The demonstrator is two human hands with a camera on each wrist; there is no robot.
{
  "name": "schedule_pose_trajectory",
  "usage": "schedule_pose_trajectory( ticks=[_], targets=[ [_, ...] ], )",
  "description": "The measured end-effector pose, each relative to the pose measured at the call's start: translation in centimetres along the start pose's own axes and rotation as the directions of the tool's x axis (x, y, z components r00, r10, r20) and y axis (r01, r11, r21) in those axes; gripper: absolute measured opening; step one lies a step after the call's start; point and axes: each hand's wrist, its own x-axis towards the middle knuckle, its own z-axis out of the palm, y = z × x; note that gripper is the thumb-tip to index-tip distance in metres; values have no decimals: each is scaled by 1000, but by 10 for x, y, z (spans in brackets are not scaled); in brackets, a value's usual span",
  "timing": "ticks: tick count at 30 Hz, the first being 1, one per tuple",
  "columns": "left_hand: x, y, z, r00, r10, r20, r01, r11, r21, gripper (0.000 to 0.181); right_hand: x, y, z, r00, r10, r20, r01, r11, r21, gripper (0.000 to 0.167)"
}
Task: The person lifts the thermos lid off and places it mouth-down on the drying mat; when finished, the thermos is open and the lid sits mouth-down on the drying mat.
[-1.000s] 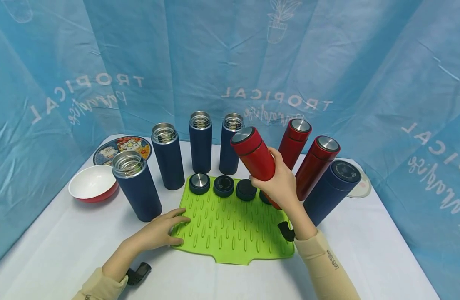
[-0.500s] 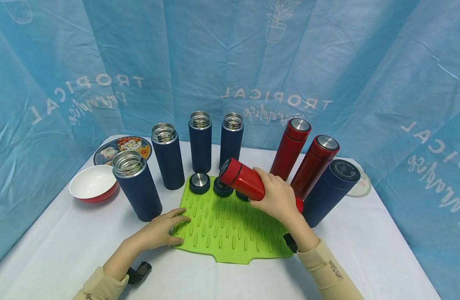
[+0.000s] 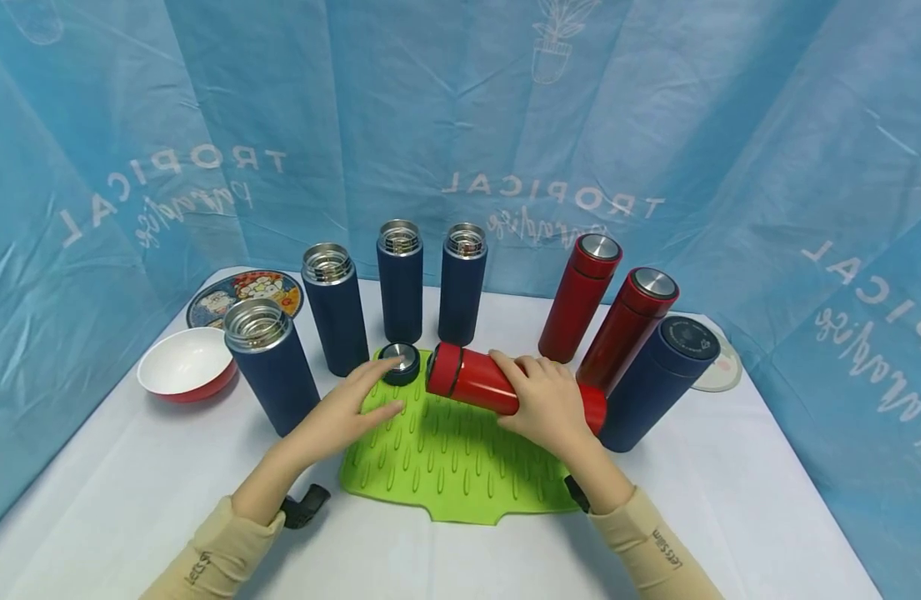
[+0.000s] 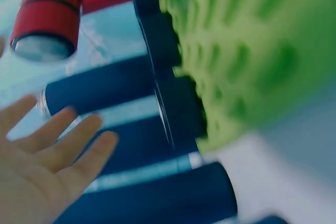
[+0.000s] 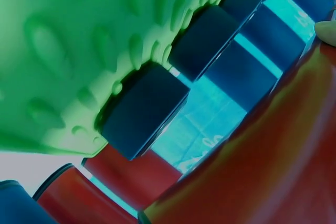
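My right hand [image 3: 544,400] grips a red flask [image 3: 471,379] around its middle and holds it tilted nearly level above the mat. The flask's capped end points left, towards my left hand [image 3: 347,412]. That left hand hovers over the mat's left side with its fingers spread and nothing in them; its fingertips overlap a dark lid with a steel top [image 3: 402,363] in the head view. In the left wrist view the fingers [image 4: 84,135] look extended, apart from the capped red flask [image 4: 46,30]. Other dark lids [image 5: 147,103] stand on the mat, hidden by the flask in the head view.
The green ridged mat [image 3: 460,492] lies mid-table. Several uncapped blue flasks [image 3: 402,292] stand behind and left. At the right are two red flasks [image 3: 576,304] and a capped blue flask [image 3: 658,383]. A red-and-white bowl [image 3: 186,362] and a patterned plate [image 3: 205,308] sit left.
My right hand has lowered the red flask and tipped it from steeply upright to nearly level. My left hand has risen off the mat's left edge and moved forward and right.
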Motion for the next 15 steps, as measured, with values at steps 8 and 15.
schedule_pose_trajectory(
  ticks=[8, 15],
  targets=[
    [28, 12, 16, 999, 53, -7, -53, 934, -354, 64, 0, -8, -2, 1000, -28, 7, 28, 999, -16, 92],
    [37, 8, 16, 996, 28, 84, 20, 856, -517, 62, 0, -9, -2, 999, -53, 9, 53, 998, -39, 94]
  ],
)
